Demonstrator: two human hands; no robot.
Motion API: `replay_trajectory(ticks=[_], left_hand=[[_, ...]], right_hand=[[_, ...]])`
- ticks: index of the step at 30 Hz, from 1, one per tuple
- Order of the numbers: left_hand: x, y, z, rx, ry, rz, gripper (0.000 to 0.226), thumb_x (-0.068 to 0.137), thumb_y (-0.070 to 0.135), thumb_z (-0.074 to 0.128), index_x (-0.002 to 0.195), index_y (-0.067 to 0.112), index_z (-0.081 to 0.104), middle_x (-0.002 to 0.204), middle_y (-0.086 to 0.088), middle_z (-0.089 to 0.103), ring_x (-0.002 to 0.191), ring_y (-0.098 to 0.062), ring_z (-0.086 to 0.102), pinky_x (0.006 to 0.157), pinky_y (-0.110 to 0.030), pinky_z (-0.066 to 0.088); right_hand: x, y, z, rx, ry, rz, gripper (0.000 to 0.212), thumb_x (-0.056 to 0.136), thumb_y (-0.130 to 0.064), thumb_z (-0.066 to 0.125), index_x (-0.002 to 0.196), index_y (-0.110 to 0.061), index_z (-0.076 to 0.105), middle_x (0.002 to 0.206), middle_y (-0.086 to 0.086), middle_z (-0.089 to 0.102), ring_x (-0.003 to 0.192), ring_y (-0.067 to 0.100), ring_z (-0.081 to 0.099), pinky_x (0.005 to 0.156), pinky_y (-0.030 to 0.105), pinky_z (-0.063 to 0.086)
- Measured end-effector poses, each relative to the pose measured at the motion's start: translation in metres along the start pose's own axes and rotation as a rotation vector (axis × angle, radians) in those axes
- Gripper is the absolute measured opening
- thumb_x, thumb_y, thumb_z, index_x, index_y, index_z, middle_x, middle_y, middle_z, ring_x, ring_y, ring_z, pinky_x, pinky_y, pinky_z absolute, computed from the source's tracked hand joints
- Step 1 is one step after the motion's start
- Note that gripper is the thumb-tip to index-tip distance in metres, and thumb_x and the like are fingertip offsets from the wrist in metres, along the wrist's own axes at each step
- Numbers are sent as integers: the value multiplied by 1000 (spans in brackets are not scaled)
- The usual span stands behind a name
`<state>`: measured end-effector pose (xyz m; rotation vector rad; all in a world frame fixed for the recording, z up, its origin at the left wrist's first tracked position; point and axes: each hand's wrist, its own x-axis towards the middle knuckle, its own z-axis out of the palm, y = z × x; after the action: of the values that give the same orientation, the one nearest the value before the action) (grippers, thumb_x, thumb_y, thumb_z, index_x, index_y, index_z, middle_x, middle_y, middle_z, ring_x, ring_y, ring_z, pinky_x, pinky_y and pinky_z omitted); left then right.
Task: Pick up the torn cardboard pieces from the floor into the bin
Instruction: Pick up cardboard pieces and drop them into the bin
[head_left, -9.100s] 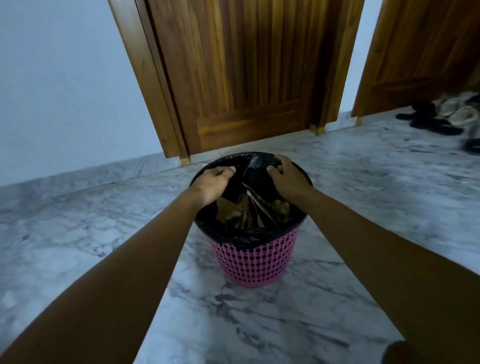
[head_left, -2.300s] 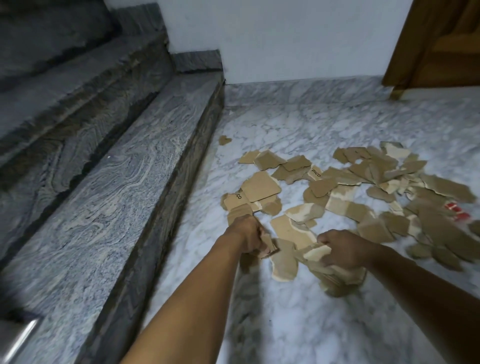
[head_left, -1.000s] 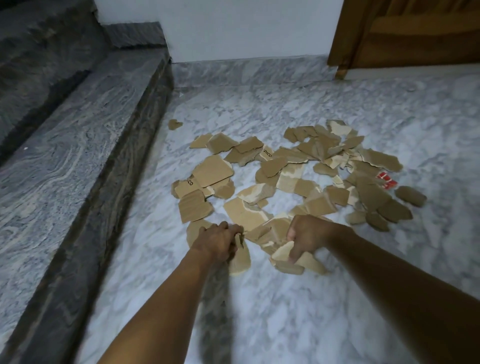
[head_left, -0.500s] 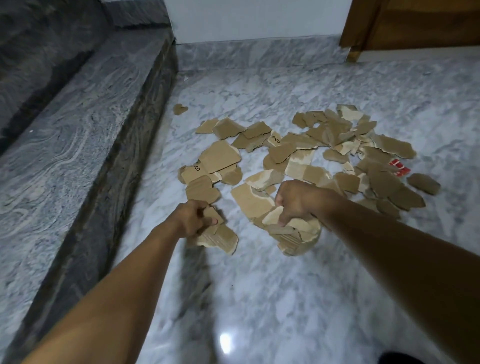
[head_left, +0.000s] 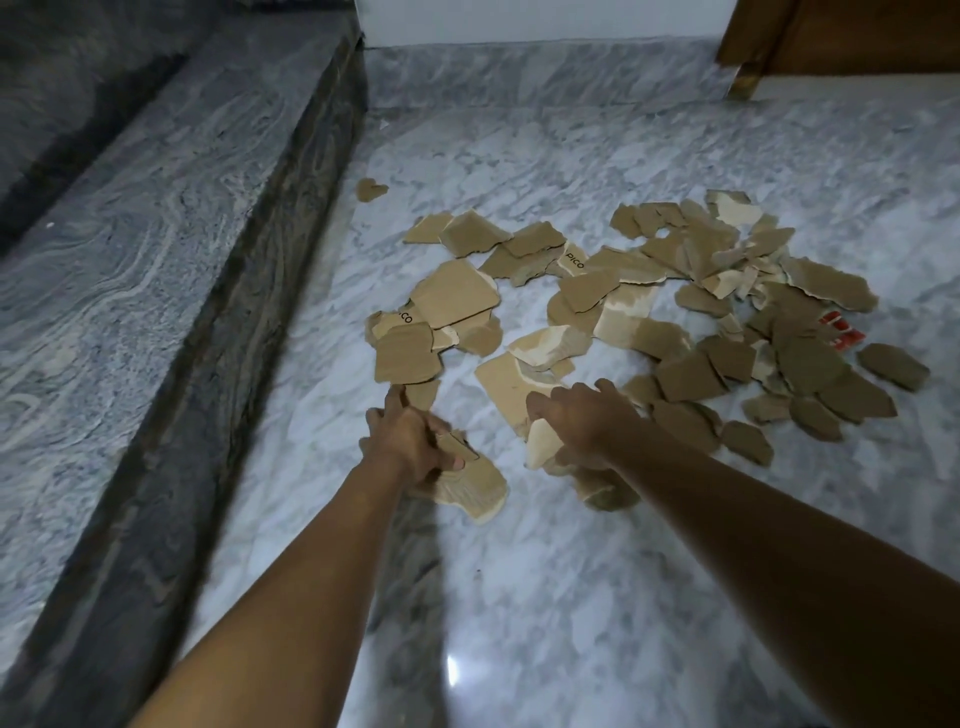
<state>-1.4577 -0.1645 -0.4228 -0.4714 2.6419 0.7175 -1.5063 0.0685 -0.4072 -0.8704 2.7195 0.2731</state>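
Note:
Several torn brown cardboard pieces (head_left: 649, 296) lie scattered over the marble floor ahead of me. My left hand (head_left: 410, 436) grips a small stack of pieces (head_left: 475, 486) at the near left edge of the pile, its fingers reaching toward another piece (head_left: 405, 353). My right hand (head_left: 582, 415) holds a bundle of pieces (head_left: 597, 483) that hangs below the palm, and its fingers touch a large pale piece (head_left: 501, 382) on the floor. The bin is out of view.
A grey granite stair step (head_left: 156, 234) runs along the left. A wooden door frame (head_left: 743, 57) stands at the back right beside a white wall. One red scrap (head_left: 841, 330) lies among the pieces at the right. Marble floor (head_left: 519, 597) spreads toward me.
Since the bin, I have turned to the pile by the stairs. Both hands have gathered pieces and over the last second shifted forward into the pile, keeping their bundles.

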Motion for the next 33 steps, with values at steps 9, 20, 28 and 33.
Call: replay_trajectory(ticks=[9,20,28,33], left_hand=[[5,4,-5,124,16,138,46,62,34,90,104,29,72,124,5,49,113,-23,47,96,-36,45],[-1,14,-23,49,-287,228,39,55,30,94,86,20,73,99,5,67,103,-21,62,84,-28,50],[-15,13,15,343,-221,342,46,70,25,81,112,26,63,118,-5,47,113,-29,52,90,-30,45],[-25,14,15,334,-132,295,44,74,30,69,116,30,55,103,2,68,102,-26,61,85,-39,52]], right_hand=[[-3,-5,-10,258,-130,27,52,89,-43,63,131,-16,49,131,7,51,122,27,52,98,41,43],[-54,59,-40,491,-253,312,55,84,-38,74,125,-7,54,125,14,62,110,28,61,83,34,48],[-57,35,-18,453,-311,343,57,87,-41,68,130,-8,50,131,11,56,119,28,55,79,30,39],[-57,23,-17,511,-276,298,48,86,-32,67,124,-5,54,126,13,58,112,28,58,89,36,52]])
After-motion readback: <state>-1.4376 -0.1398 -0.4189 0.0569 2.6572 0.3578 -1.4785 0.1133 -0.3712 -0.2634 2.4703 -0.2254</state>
